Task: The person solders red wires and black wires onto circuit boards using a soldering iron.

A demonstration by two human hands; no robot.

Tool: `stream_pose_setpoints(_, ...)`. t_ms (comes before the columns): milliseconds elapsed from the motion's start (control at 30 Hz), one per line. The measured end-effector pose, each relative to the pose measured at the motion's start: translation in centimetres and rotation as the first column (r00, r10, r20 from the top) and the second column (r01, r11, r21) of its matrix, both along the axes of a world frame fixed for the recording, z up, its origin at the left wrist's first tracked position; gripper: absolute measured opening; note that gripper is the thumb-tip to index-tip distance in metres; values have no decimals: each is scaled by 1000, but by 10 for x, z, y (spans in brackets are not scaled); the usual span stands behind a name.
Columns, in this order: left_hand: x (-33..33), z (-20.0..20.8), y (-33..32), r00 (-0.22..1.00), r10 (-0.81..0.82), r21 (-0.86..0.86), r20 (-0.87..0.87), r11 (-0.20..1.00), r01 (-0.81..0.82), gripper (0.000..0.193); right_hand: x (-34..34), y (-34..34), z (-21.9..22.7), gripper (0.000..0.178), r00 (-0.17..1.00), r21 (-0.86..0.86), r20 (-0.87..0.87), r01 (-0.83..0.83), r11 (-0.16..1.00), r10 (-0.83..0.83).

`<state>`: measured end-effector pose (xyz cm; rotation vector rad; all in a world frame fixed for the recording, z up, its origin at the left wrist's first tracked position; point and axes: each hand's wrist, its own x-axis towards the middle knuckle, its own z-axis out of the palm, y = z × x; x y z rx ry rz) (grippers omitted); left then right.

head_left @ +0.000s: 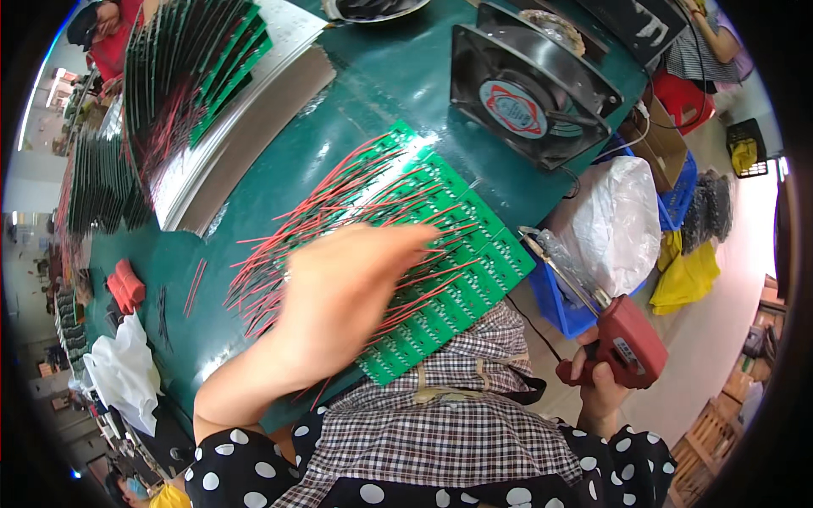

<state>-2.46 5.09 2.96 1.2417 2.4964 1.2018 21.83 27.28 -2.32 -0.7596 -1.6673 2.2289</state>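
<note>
My left hand point(347, 284) is over a green circuit board panel point(474, 271), its back turned up and blurred by motion. The fingers point toward the middle of the panel, and what they may hold is hidden. Many thin red wires point(275, 245) stand out from the panel's rows and lean to the left, some of them under the hand. On the right, my right hand point(600, 391) is wrapped round the handle of a red soldering gun point(628, 343). Its long metal tip point(576, 269) points up and left, near the panel's right corner.
A black fan point(517, 106) stands at the table's far right. Stacked wired boards point(190, 68) rest on a white stack point(254, 127) at far left. Red bundles point(125, 286) and loose wires point(196, 286) lie left. Blue crates point(559, 296) and a clear plastic bag point(611, 224) sit right.
</note>
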Motion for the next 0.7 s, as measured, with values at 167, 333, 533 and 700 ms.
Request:
stream_pose_setpoints(167, 14, -23, 47, 991, -101, -52, -85, 994, 97, 14, 10, 0, 9, 69, 998, -84, 57, -31, 996, 36)
stream_pose_setpoints(333, 19, -35, 55, 998, -7, -110, 59, 994, 13, 12, 10, 4, 6, 68, 996, -124, 61, -59, 991, 67)
stream_pose_setpoints(533, 19, -41, 58, 994, 3, -110, 109, 994, 9, 11, 2, 5, 1, 68, 992, -89, 68, -104, 991, 110)
stream_pose_setpoints(700, 21, -45, 57, 1000, -1, -164, -21, 986, -3, 12, 0, 8, -4, 69, 979, -19, 58, -196, 980, 197)
